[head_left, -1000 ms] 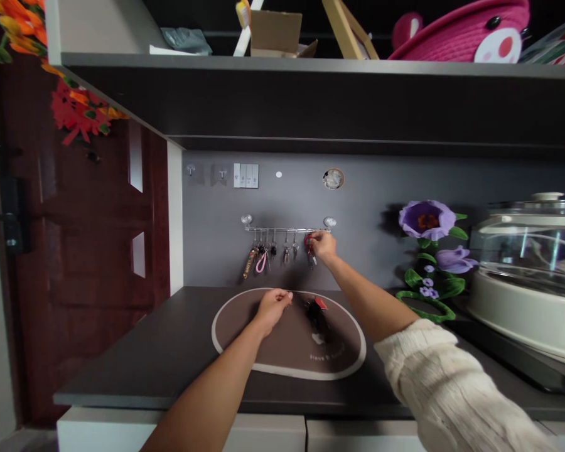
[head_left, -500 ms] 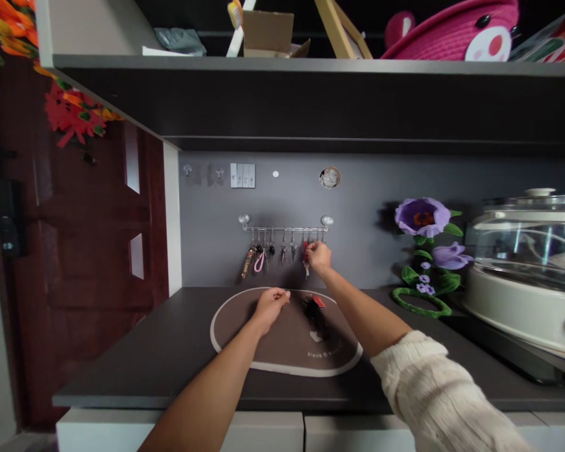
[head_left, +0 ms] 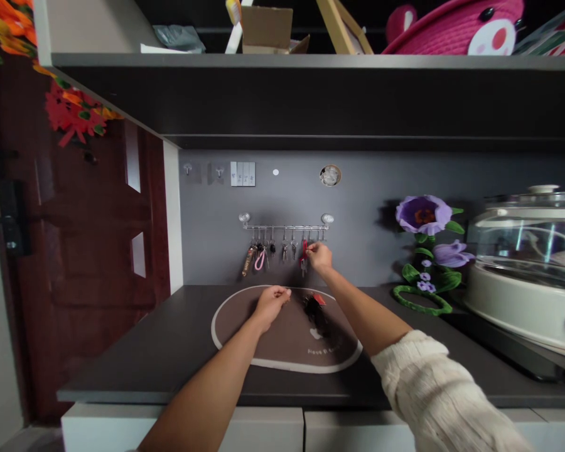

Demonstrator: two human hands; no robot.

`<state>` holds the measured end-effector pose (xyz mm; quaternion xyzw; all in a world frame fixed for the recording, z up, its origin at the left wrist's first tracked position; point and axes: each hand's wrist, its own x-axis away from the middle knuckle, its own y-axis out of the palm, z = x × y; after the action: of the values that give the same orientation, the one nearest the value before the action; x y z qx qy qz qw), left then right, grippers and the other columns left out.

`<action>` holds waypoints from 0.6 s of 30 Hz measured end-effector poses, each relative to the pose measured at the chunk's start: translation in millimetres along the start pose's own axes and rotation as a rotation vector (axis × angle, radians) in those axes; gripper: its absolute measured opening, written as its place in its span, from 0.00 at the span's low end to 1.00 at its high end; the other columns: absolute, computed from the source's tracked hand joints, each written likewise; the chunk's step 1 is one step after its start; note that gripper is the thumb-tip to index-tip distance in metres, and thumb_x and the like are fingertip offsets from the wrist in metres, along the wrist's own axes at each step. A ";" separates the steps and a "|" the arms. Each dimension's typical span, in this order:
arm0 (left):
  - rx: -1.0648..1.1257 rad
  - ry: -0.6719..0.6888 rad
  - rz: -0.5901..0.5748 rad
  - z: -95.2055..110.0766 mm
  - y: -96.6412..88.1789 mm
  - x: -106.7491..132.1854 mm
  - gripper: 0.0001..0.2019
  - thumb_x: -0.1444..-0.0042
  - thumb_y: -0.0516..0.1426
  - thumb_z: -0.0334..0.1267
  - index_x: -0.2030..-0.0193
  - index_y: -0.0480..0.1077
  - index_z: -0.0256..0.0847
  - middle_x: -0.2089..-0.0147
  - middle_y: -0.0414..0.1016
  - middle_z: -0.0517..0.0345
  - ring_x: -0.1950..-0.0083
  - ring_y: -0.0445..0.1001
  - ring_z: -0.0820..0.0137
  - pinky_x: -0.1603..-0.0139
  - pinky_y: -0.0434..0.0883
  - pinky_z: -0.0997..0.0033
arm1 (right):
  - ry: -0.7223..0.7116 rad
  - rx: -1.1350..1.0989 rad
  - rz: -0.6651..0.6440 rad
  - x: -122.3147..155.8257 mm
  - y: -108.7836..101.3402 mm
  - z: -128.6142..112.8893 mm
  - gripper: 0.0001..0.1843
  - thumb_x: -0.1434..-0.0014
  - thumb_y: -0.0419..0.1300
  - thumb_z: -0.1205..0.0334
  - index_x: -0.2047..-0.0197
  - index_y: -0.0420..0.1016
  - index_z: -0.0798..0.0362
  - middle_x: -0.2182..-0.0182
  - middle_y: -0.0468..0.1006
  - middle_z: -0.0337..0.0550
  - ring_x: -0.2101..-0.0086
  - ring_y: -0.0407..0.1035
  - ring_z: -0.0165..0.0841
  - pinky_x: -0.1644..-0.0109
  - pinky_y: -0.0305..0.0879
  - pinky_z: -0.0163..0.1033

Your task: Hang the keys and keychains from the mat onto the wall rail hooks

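My right hand [head_left: 320,257] is raised to a hook rail [head_left: 285,227] on the grey wall. Its fingertips close on a bunch of keys with a red strap [head_left: 304,250], which hangs beneath one of the right-hand hooks. Several other keys [head_left: 285,252] dangle farther left, along with a pink loop strap [head_left: 260,259] and a brown lettered strap [head_left: 248,260]. Low over the brown mat [head_left: 245,339], my left hand [head_left: 272,304] has thumb and fingers pinched together; whatever is in them is hidden. A dark bunch of items with a red tag [head_left: 316,314] lies on the mat between my forearms.
Purple fabric flowers [head_left: 424,216] and a white appliance with a clear cover [head_left: 527,295] stand on the right of the counter [head_left: 136,351]. Overhead runs a dark shelf [head_left: 311,100] holding a cardboard box [head_left: 266,28] and a pink hat [head_left: 452,34]. A brown door [head_left: 85,263] is at left.
The red-strapped keys show more clearly beside my right fingertips, hanging straighter and slightly farther left. Both hands stay nearly in place; the view has shifted a little.
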<state>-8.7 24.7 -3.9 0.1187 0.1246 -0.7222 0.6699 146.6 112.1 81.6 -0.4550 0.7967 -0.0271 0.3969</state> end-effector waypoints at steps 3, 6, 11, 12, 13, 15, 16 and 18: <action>-0.003 -0.003 0.007 -0.5 -0.1 -0.3 0.14 0.61 0.58 0.47 0.75 0.68 0.36 0.78 0.67 0.61 0.75 0.62 0.76 0.73 0.57 0.75 | -0.009 -0.026 -0.006 1.2 -2.7 0.0 0.06 0.56 0.54 0.68 0.71 0.70 0.54 0.72 0.75 0.41 0.69 0.68 0.29 0.62 0.61 0.33; -0.006 -0.005 0.018 -0.1 -0.2 -0.2 0.14 0.61 0.59 0.47 0.75 0.68 0.36 0.78 0.67 0.61 0.76 0.62 0.77 0.73 0.57 0.76 | -0.017 -0.064 -0.014 4.7 -7.7 -2.3 0.06 0.56 0.55 0.68 0.71 0.69 0.54 0.71 0.74 0.41 0.69 0.68 0.29 0.61 0.61 0.34; -0.007 0.003 0.014 0.3 -1.7 -1.2 0.12 0.59 0.58 0.44 0.74 0.67 0.36 0.77 0.66 0.61 0.76 0.62 0.77 0.74 0.57 0.76 | -0.031 -0.157 -0.008 17.4 -20.4 -9.0 0.08 0.56 0.57 0.65 0.69 0.68 0.54 0.72 0.73 0.40 0.71 0.66 0.28 0.63 0.61 0.34; -0.013 0.009 0.015 0.1 -2.2 -1.6 0.12 0.59 0.58 0.44 0.74 0.67 0.36 0.77 0.67 0.61 0.76 0.62 0.77 0.74 0.57 0.76 | -0.033 -0.181 -0.016 20.9 -22.8 -9.8 0.09 0.56 0.57 0.64 0.68 0.68 0.54 0.73 0.73 0.39 0.72 0.66 0.28 0.64 0.61 0.34; -0.018 0.012 0.014 -0.2 -2.7 -1.9 0.12 0.59 0.58 0.44 0.73 0.67 0.36 0.77 0.67 0.61 0.76 0.62 0.77 0.74 0.57 0.76 | -0.033 -0.205 -0.023 24.5 -25.1 -10.4 0.09 0.56 0.57 0.64 0.67 0.68 0.54 0.74 0.73 0.38 0.74 0.65 0.27 0.65 0.61 0.34; -0.030 0.007 0.005 -0.7 -3.7 -2.3 0.12 0.59 0.58 0.44 0.73 0.68 0.36 0.77 0.67 0.60 0.75 0.62 0.77 0.74 0.57 0.76 | -0.019 -0.248 -0.053 32.5 -28.6 -10.2 0.11 0.57 0.58 0.63 0.66 0.68 0.54 0.76 0.72 0.37 0.76 0.64 0.26 0.68 0.60 0.33; -0.036 0.010 0.007 -0.8 -4.0 -2.3 0.11 0.59 0.58 0.43 0.73 0.68 0.36 0.76 0.67 0.60 0.75 0.62 0.77 0.74 0.57 0.76 | -0.009 -0.267 -0.070 36.8 -29.8 -9.5 0.12 0.57 0.58 0.63 0.65 0.68 0.55 0.77 0.72 0.37 0.77 0.63 0.26 0.69 0.60 0.33; -0.043 0.019 0.009 -0.7 -4.4 -2.1 0.11 0.59 0.58 0.43 0.73 0.68 0.36 0.76 0.67 0.61 0.75 0.62 0.77 0.73 0.57 0.76 | 0.008 -0.303 -0.110 46.2 -30.8 -6.4 0.13 0.57 0.58 0.64 0.65 0.67 0.55 0.78 0.71 0.37 0.77 0.63 0.26 0.70 0.60 0.33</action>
<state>-12.9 27.2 -3.7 0.1118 0.1460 -0.7151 0.6744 151.6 57.5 70.3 -0.5525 0.7671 0.0696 0.3185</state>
